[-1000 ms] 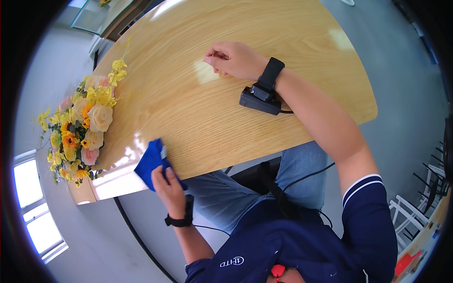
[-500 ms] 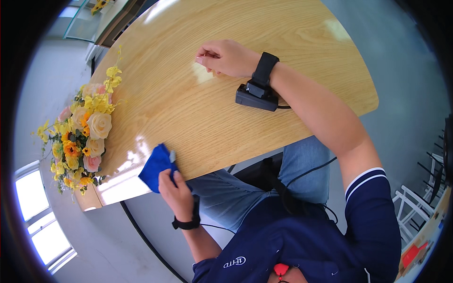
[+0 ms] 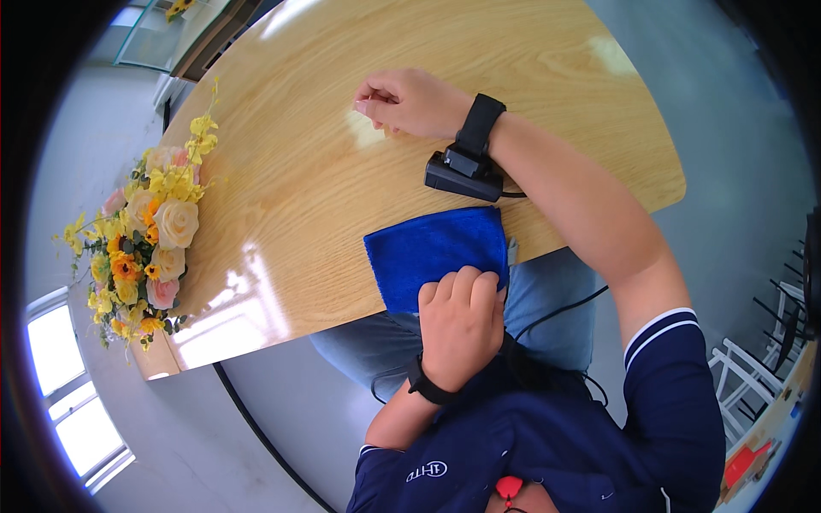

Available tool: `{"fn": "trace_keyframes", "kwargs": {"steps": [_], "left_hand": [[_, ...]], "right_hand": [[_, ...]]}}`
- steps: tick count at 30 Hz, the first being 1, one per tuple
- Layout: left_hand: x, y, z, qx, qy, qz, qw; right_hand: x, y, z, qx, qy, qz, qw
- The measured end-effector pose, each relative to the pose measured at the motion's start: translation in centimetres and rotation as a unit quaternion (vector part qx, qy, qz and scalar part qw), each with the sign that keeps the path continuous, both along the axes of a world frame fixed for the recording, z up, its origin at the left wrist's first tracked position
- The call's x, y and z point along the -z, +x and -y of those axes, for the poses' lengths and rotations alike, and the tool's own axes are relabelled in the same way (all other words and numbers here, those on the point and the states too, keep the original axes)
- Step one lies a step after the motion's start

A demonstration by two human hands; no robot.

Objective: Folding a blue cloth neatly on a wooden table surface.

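Blue microfibre cloth (image 3: 434, 256) lay spread flat at the near edge of the wooden table (image 3: 325, 154), and we took that cloth as our landmark. Our left hand (image 3: 460, 323) rested on its near edge, fingers curled down together and pressing the fabric against the table edge, part of the cloth hanging just over the rim. Just beyond the cloth's far corner sat a small black device (image 3: 463, 175) strapped under our right wrist, touching the tabletop. Farther beyond the cloth, our right hand (image 3: 409, 103) lay on the wood, loosely closed, fingertips pinched together; whether they held anything we could not tell. Well to the left of the cloth stood a bouquet of artificial flowers (image 3: 145, 235), yellow, cream and pink, at the table's edge.

We judged the wiping step to be in hand, with the cloth laid out and held down. The next move, as we saw it, called for firm, even pressure and a sweep across the wood, clear of the device's cable.
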State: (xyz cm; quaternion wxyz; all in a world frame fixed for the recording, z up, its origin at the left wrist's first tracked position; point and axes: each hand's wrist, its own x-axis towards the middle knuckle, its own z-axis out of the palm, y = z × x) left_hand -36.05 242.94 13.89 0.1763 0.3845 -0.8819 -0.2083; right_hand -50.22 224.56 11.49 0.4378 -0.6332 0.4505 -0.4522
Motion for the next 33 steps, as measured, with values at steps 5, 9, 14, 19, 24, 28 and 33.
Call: {"fn": "trace_keyframes", "kwargs": {"steps": [5, 9, 14, 19, 24, 28, 33], "left_hand": [[0.1, 0.3, -0.1, -0.005, -0.002, -0.016, 1.0], [0.5, 1.2, 0.1, 0.0, -0.003, -0.049, 0.999], [-0.2, 3.5, 0.8, -0.046, 0.049, -0.047, 0.997], [0.9, 8.1, 1.6, -0.199, 0.019, -0.052, 0.978], [0.6, 14.7, 3.4, -0.338, 0.02, -0.041, 0.94], [1.3, 21.3, 5.3, -0.393, -0.027, 0.026, 0.919], [1.8, 22.9, 6.1, -0.401, -0.061, 0.053, 0.912]], "right_hand": [[-0.2, -0.2, 0.0, 0.002, -0.009, -0.028, 1.0], [0.2, -0.1, 0.0, 0.005, -0.02, -0.005, 1.0], [0.0, -0.1, 0.0, 0.005, -0.003, -0.012, 1.0], [0.2, -0.2, 0.0, 0.007, -0.014, -0.017, 1.0], [0.3, 0.0, 0.1, 0.003, -0.023, -0.01, 1.0], [-0.2, -0.2, -0.1, 0.01, -0.001, -0.026, 1.0], [0.2, -0.1, 0.1, 0.005, -0.033, -0.033, 0.999]]}}
